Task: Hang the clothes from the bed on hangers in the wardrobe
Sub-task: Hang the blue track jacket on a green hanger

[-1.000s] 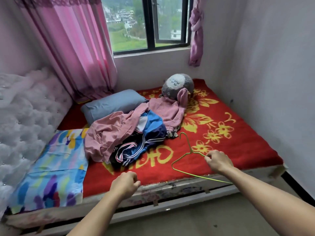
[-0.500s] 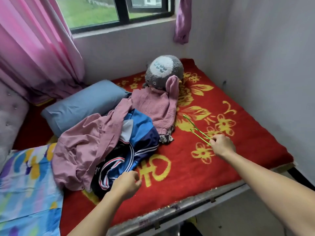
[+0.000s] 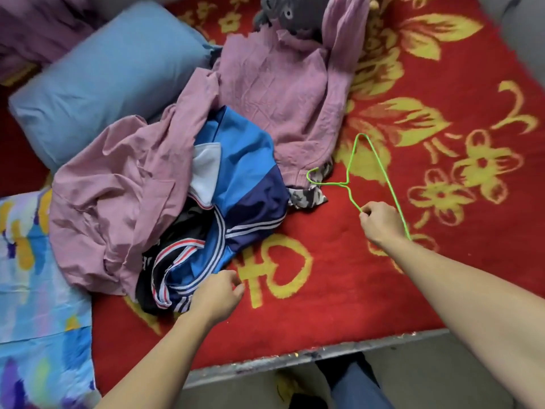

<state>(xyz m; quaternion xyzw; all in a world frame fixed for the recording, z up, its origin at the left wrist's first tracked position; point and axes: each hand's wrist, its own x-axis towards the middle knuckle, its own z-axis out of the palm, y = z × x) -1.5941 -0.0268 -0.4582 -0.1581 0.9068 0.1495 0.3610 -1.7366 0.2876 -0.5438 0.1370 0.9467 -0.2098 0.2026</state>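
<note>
Gripping the green wire hanger (image 3: pixel 348 184) with the right hand (image 3: pixel 379 221), fingers clamped on one thin shoulder of it, well off the neck. Holding it low over the bed (image 3: pixel 324 290), or resting it there, hard to tell which, at 3 o'clock of the clothes heap. Hook turned to 9 o'clock, just beside a scrap of camouflage cloth (image 3: pixel 306 196) and the hem of the upper pink garment (image 3: pixel 280 87).

Reaching with the left hand (image 3: pixel 216 293) to the 6 o'clock edge of the heap, at the striped hem of the blue tracksuit jacket (image 3: pixel 236 160). Fingers loosely curled there, with no cloth seen caught between them.

Likely to snag: moving the hanger hook-first toward the heap could catch that scrap or the pink hem and drag the wrong piece along. Likely to swing and twist as well, gripped so far out on springy wire; safer to shift the hold toward the neck before threading a garment.

Could also lift too much. Given a jacket tangled with the lower pink garment (image 3: pixel 118 178) at 9 o'clock, a one-handed tug at the hem may haul the whole heap toward the bed edge at 6 o'clock and spill it to the floor. Worth freeing the jacket alone first. No wardrobe in view, and no garment on the hanger yet.
</note>
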